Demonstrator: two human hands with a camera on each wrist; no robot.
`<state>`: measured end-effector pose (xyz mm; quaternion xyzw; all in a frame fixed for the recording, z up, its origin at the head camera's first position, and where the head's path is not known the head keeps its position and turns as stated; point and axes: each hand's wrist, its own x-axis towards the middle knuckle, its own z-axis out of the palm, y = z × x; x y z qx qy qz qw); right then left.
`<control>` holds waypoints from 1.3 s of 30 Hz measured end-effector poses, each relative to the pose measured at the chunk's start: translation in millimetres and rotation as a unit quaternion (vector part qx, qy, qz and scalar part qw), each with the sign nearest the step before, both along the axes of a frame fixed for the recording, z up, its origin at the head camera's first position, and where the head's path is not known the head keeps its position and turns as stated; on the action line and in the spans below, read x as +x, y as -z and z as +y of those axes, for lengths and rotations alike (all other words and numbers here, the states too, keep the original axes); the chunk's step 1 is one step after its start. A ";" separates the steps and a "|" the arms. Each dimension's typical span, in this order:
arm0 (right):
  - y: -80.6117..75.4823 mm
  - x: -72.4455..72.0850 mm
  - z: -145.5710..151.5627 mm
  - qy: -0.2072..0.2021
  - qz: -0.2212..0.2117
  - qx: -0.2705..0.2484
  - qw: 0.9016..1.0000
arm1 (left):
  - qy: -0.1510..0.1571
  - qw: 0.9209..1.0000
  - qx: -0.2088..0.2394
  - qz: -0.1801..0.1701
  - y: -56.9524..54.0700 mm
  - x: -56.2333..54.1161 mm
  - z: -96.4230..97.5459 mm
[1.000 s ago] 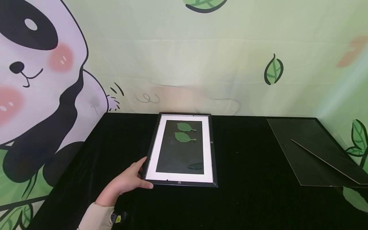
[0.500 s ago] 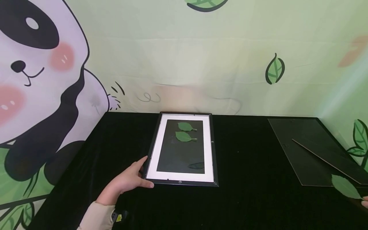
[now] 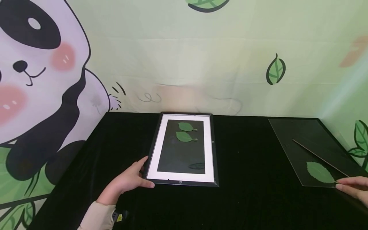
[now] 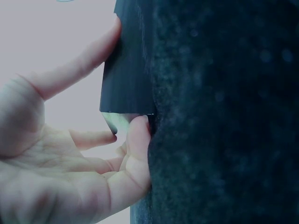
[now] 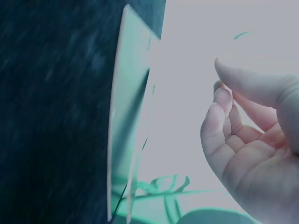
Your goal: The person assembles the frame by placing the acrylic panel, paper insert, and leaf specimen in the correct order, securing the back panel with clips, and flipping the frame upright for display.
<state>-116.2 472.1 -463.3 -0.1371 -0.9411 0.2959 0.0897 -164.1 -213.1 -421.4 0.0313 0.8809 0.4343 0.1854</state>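
A black picture frame (image 3: 189, 183) with a white mat (image 3: 181, 176) lies near the middle of the black table. Two green leaves (image 3: 185, 126) rest one below the other in its upper part, and a faint dark leaf shape (image 3: 196, 165) shows lower right. My left hand (image 3: 129, 177) holds the frame's near left corner; in the left wrist view its thumb lies against the black rim (image 4: 128, 74). At the right, my right hand (image 3: 355, 187) pinches the stem of a larger green leaf (image 3: 320, 172) between thumb and finger. That leaf does not show in the right wrist view.
A dark backing board (image 3: 287, 137) lies at the table's right side, its stand flap (image 3: 319, 157) raised at an angle. The held leaf overlaps the board in the head view. Behind the table hangs a cloth (image 3: 235, 64) printed with a panda and leaves.
My right hand has come into view from the right, and the leaf in it has moved left and up over the backing board. My left hand has stayed at the frame's corner.
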 end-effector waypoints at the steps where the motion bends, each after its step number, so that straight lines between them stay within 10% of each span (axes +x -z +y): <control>1: -4.2 -0.5 -7.6 -0.017 0.019 0.003 1.000 | -0.001 1.000 -0.001 -0.001 -0.1 0.1 0.2; 12: -75.0 -2.0 -97.9 -0.134 0.000 0.079 0.988 | -0.005 1.000 -0.012 -0.003 0.4 0.4 0.6; 39: -87.9 -52.4 -212.5 -0.297 0.048 0.004 0.954 | -0.008 1.000 -0.010 -0.009 0.5 -0.1 -1.0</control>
